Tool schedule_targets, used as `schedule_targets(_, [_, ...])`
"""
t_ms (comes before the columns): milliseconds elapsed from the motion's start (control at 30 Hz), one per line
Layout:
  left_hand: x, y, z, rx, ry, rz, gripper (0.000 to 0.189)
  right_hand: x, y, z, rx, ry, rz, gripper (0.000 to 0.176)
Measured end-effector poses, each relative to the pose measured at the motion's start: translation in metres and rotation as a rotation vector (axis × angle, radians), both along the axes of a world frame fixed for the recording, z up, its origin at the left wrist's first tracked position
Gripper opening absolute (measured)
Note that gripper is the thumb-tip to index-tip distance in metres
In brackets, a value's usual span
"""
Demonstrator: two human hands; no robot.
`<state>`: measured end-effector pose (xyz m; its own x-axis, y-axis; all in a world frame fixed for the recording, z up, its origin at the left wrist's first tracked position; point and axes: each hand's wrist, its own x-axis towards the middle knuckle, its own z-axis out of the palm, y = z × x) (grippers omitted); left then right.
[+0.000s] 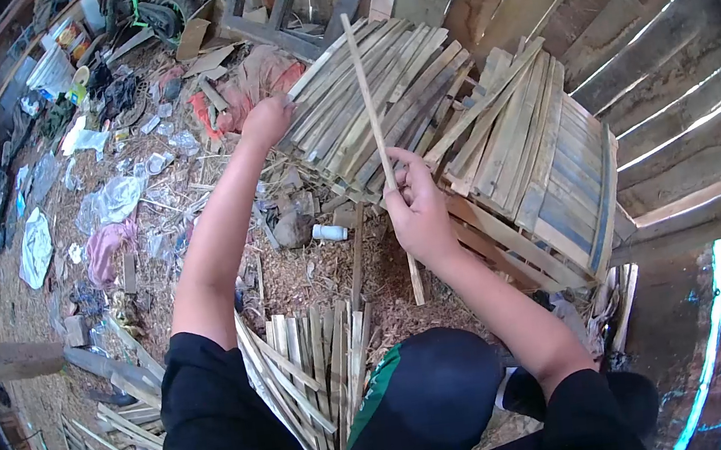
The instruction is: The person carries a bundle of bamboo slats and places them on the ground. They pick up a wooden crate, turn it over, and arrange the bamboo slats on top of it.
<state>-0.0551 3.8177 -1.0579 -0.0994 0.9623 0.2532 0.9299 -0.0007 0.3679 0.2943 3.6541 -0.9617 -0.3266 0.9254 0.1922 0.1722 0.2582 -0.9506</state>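
My right hand [422, 213] is closed around a long thin wooden slat [365, 89]. The slat runs lengthwise through my view, its far end over the stack and its near end low above the shavings. My left hand [269, 121] is at the left edge of a stack of wooden slats [337, 106], fingers curled near the end of an outer slat; what they grip is hidden. To the right, more slats [511, 134] lie on a slatted wooden crate [577, 189]. Between my arms and close to my body stands a bundle of slats [327, 355].
Wood shavings [296, 282] cover the floor, with a white bottle [330, 231] on them. Plastic litter and cloths [111, 246] lie to the left. A plank wall [628, 57] rises on the right. A dark frame [297, 3] and a white bucket [52, 74] are farther back.
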Motion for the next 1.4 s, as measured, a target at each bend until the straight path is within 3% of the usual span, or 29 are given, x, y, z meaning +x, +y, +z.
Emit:
schedule_targets(67, [0.007,0.002,0.001,0.004,0.036,-0.004,0.044,0.002,0.001,-0.003,-0.064,0.018,0.053,0.052])
schedule_targets(300, [0.023,0.018,0.004,-0.059,0.013,0.119,0.039,0.007,-0.002,-0.012,-0.095,0.025,0.145,0.052])
schedule_targets(600, [0.012,0.029,-0.005,0.036,0.081,-0.005,0.044,-0.003,-0.002,-0.038,-0.17,0.109,0.135,0.053])
schedule_targets(667, [0.007,0.023,-0.006,-0.044,-0.096,0.065,0.052,-0.002,-0.006,-0.046,-0.192,0.116,0.09,0.053])
schedule_targets(800, [-0.01,-0.017,0.006,-0.14,-0.188,0.137,0.058,-0.01,-0.007,-0.055,-0.17,0.145,0.003,0.051])
schedule_targets(833, [-0.049,-0.006,-0.022,-0.188,-0.101,0.031,0.06,-0.015,-0.007,-0.053,-0.168,0.151,0.015,0.051])
schedule_targets(867, [-0.048,-0.014,-0.012,-0.182,-0.096,0.044,0.06,-0.02,-0.006,-0.049,-0.186,0.163,-0.004,0.05])
schedule_targets(933, [-0.043,-0.032,0.008,-0.515,-0.475,0.121,0.055,-0.03,-0.002,-0.04,-0.193,0.176,-0.009,0.049])
schedule_targets(1000, [-0.052,-0.028,0.001,-0.443,-0.531,0.103,0.062,-0.037,0.004,-0.03,-0.192,0.208,-0.018,0.048])
schedule_targets(1067, [-0.041,-0.026,0.013,-0.65,-0.702,0.406,0.064,-0.044,0.007,-0.031,-0.176,0.251,-0.027,0.047])
schedule_targets(1133, [-0.021,-0.028,0.015,-0.617,-0.718,0.545,0.061,-0.047,0.007,-0.031,-0.201,0.327,-0.078,0.045])
schedule_targets(1200, [-0.014,-0.028,-0.007,-0.277,-1.047,0.601,0.057,-0.05,0.012,-0.036,-0.179,0.333,-0.08,0.045])
schedule_targets(1267, [-0.019,-0.02,-0.04,-0.162,-1.056,0.646,0.054,-0.056,0.016,-0.039,-0.16,0.335,-0.089,0.044])
schedule_targets(1333, [-0.02,-0.021,-0.057,0.032,-1.056,0.514,0.049,-0.06,0.017,-0.039,-0.185,0.358,-0.062,0.044])
schedule_targets(1400, [-0.015,-0.032,-0.055,0.06,-1.042,0.556,0.044,-0.062,0.012,-0.045,-0.172,0.342,-0.05,0.041])
